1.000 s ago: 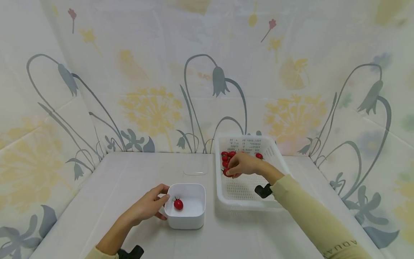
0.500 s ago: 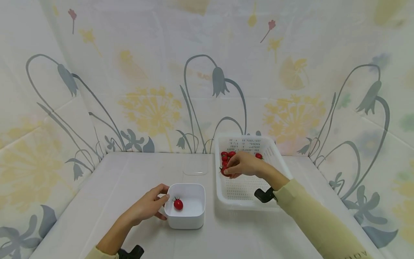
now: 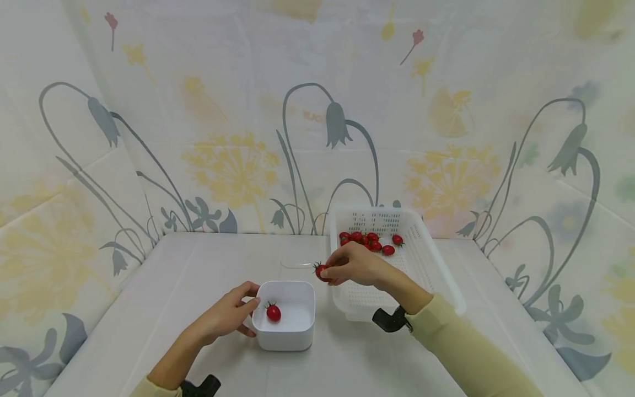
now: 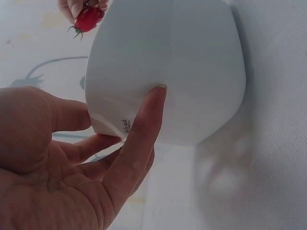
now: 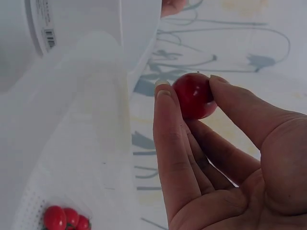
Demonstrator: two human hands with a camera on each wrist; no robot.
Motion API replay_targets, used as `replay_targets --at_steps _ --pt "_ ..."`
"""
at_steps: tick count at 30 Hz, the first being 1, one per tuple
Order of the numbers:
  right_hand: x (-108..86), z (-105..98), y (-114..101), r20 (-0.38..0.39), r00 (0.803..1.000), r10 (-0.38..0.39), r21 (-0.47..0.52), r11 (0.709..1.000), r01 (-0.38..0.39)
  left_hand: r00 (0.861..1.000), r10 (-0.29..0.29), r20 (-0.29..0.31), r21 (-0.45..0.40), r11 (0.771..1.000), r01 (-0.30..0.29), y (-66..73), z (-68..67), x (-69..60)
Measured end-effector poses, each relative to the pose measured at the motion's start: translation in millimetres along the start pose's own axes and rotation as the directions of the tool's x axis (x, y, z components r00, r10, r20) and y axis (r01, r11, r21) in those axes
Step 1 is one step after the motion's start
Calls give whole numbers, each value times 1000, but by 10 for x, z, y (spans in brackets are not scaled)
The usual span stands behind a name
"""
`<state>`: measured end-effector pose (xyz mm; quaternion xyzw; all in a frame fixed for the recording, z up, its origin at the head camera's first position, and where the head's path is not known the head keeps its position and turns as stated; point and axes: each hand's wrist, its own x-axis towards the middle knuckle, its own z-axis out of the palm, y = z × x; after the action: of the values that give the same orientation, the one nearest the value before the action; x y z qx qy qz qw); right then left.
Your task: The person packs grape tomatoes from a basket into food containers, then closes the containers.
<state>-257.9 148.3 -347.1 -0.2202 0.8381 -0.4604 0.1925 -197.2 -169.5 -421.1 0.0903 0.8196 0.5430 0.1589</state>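
Observation:
My left hand (image 3: 225,314) holds the left side of a square white container (image 3: 285,341), with fingertips at its rim and against its outer wall (image 4: 172,57). One cherry tomato (image 3: 273,313) with a green stem lies inside. Between thumb and fingers, my right hand (image 3: 357,268) pinches another cherry tomato (image 5: 194,96). That hand is just off the left rim of a white perforated basket (image 3: 421,275), behind and to the right of the container. Several more cherry tomatoes (image 3: 375,246) lie toward the back of the basket, partly hidden by the right hand.
A clear, flat piece with rounded corners (image 3: 292,266) lies on the white-covered table (image 3: 223,259) behind the container, partly hidden by the held tomato. Floral-print sheeting (image 3: 238,110) rises at the back and sides.
My right hand has lifted a cherry tomato from the basket and moved left past its rim, revealing more tomatoes behind. The left hand and the container have stayed in place.

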Motion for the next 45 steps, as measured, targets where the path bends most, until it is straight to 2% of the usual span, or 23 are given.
replay_targets --at_steps 9,15,29,36,45 --pt "48 257 -47 -7 1000 -10 24 1000 10 1000 -1 3 3 1000 1 -10 -9 5" --pt "116 430 -37 -5 999 -45 18 999 45 1000 -6 2 1 1000 6 -13 -4 10" --pt "224 692 -39 -23 999 -44 -38 998 43 1000 -10 11 7 1000 10 23 -2 1" --pt "280 795 -54 -26 998 -55 -95 994 52 1000 4 26 2 1000 -4 19 -8 13" --pt "368 984 -92 -35 999 -33 -171 985 27 999 20 39 -5 1000 -20 17 -17 -6"
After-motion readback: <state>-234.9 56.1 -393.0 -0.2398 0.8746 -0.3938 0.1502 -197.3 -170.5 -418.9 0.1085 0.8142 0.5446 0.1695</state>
